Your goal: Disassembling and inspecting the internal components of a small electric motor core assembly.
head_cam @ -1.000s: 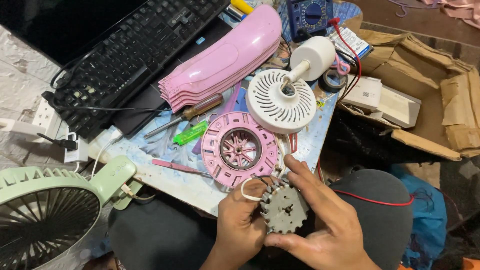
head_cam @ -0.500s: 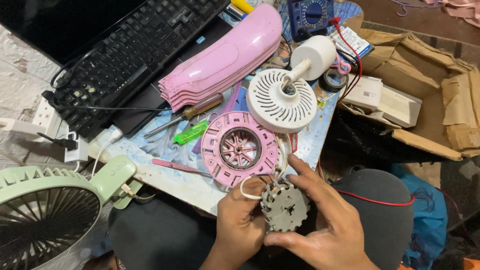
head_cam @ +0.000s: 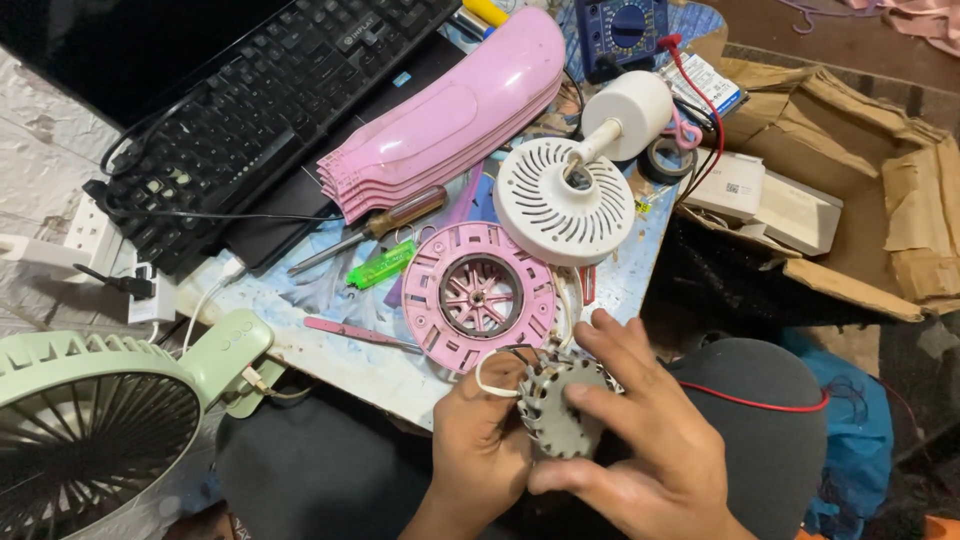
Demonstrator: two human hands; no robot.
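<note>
Hands meet over the lap: the left hand (head_cam: 480,440) and right hand (head_cam: 640,450) both clamp a round grey motor core (head_cam: 556,405), just below the pink ring housing (head_cam: 480,297). At right, an open cardboard box (head_cam: 900,230) holds white boxes (head_cam: 775,200).

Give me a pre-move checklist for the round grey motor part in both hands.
1. Left hand on the grey motor part: ok.
2. Right hand grip on its face and edge: ok.
3. White wire loop free of fingers: cannot tell.
4. Pink ring housing flat on the table, apart from the part: ok.
5. Screwdriver and tweezers beside the housing: ok.
</note>
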